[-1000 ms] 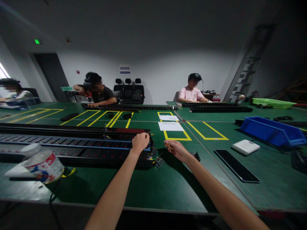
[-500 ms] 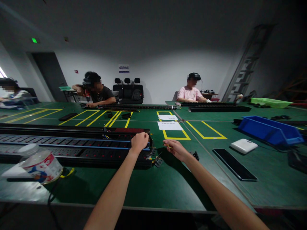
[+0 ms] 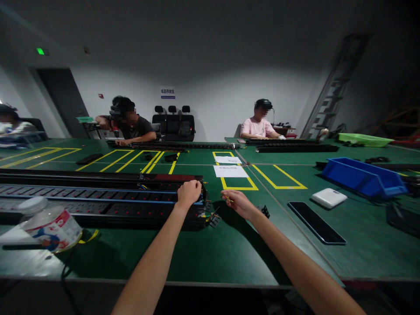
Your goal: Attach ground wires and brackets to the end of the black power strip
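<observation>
Long black power strips [image 3: 131,211] with rows of sockets and red dots lie side by side on the left of the green table. My left hand [image 3: 189,193] is closed over the right end of one strip, its fingertips hidden. Just to the right, my right hand [image 3: 239,204] pinches a thin yellow wire [image 3: 229,199] above the table; whether its far end is attached to anything is too small to tell. Below the gap between my hands, a black end piece [image 3: 215,220] with loose coloured wires sits at the strip's end.
A clear plastic jar [image 3: 54,227] stands front left. At right are a black phone [image 3: 316,222], a white box [image 3: 329,198] and a blue bin [image 3: 364,177]. Paper sheets [image 3: 231,171] lie ahead. Co-workers sit across the table, one in a pink shirt [image 3: 259,127].
The whole view has shifted slightly, with the scene moving a little to the left. Both hands keep nearly the same pose and place relative to the strips.
</observation>
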Motion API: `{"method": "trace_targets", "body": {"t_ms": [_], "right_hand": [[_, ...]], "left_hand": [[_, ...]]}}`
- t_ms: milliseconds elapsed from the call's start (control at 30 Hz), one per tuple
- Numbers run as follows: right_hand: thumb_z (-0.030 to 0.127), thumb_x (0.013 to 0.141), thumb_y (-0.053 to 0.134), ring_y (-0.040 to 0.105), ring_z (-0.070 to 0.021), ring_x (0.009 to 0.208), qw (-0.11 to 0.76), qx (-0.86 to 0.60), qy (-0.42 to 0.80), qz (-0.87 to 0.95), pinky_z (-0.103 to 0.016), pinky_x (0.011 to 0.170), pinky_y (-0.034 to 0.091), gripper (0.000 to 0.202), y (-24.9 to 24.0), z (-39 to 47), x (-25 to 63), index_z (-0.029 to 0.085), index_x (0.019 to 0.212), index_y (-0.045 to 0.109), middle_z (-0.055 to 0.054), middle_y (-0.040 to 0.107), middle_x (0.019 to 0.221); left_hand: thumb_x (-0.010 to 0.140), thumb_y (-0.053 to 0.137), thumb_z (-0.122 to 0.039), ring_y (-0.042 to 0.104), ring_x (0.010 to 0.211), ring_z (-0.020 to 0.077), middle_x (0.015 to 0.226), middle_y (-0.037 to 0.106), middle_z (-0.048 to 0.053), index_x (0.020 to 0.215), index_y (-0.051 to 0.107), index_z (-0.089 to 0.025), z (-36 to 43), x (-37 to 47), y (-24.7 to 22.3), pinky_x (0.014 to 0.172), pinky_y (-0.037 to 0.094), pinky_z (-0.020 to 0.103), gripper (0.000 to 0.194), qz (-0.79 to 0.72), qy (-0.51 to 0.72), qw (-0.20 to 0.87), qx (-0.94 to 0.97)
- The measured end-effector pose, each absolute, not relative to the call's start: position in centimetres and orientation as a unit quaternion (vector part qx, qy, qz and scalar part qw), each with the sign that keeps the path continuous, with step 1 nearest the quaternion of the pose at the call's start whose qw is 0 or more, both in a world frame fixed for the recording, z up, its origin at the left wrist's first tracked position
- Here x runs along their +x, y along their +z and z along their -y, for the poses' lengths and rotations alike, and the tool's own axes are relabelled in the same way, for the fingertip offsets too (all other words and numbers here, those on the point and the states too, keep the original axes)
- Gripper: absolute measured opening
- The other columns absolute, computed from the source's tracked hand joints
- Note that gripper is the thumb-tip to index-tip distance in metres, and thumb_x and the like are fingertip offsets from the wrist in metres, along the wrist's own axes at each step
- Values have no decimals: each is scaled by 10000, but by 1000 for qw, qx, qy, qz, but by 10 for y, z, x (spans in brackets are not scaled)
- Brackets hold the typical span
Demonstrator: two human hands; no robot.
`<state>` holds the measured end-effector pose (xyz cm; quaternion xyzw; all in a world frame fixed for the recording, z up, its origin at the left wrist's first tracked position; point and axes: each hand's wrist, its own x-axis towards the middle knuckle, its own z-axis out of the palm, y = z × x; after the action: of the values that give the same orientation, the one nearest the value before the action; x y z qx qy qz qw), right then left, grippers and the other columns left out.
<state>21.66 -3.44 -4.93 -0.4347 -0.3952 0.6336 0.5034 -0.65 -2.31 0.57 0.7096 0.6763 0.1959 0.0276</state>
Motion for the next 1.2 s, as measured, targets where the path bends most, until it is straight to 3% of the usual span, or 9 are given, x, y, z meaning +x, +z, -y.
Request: {"method": "trace_targets", "body": {"t_ms": [833,1200], "right_hand": [[161,792,737,538,-56,521,502,-433,633,399,-149,463,444,67,-41,40,214,141,855,745,-32,680,747],[323,657,870,603,-76,636,533,-369,619,444,-170,555,467,326,-27,23,213,196,910,710,-28,721,901]], "left_hand": [[985,320,-401,706,951,276,1000,746,127,968,739,-232,22,-7,4,849,518,371,452,-678,193,26,709],[986,314,-399,700,962,281,1020,742,132,977,737,-230,20,-7,4,857,517,375,456,-678,194,33,708]]}}
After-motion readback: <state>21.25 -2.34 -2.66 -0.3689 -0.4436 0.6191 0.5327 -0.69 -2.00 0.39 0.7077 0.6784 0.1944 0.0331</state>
